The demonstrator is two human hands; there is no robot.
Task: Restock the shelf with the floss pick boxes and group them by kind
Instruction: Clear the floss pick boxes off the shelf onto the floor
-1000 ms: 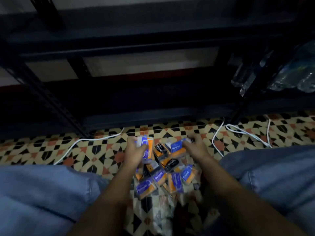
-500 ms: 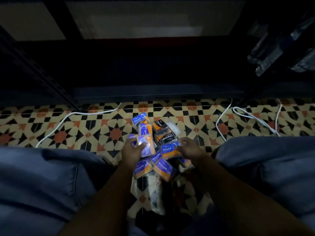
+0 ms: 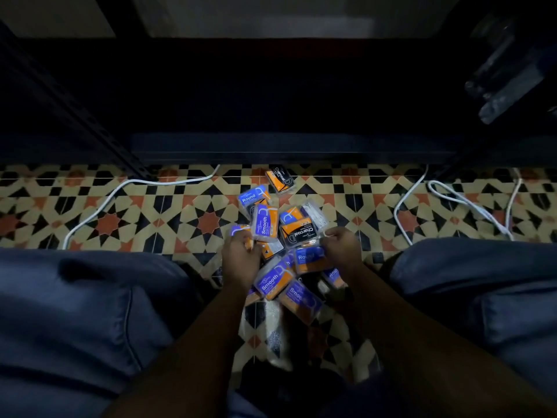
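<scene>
We had the floss pick boxes (image 3: pixel 286 251) heaped on the floor (image 3: pixel 120 212) between our knees, near the dark shelf (image 3: pixel 286 146). Our left hand (image 3: pixel 241 256) gripped a box; our right hand (image 3: pixel 342 247) pinched something unclear. One Charcoal box (image 3: pixel 280 178) lay farther out, long axis toward the shelf.

shelf (image 3: pixel 289 146) interior lost in dark, top cut by frame, left hand (image 3: pixel 241 254) hiding box in its grip, wrapped items (image 3: pixel 503 82) upper right unidentifiable
</scene>
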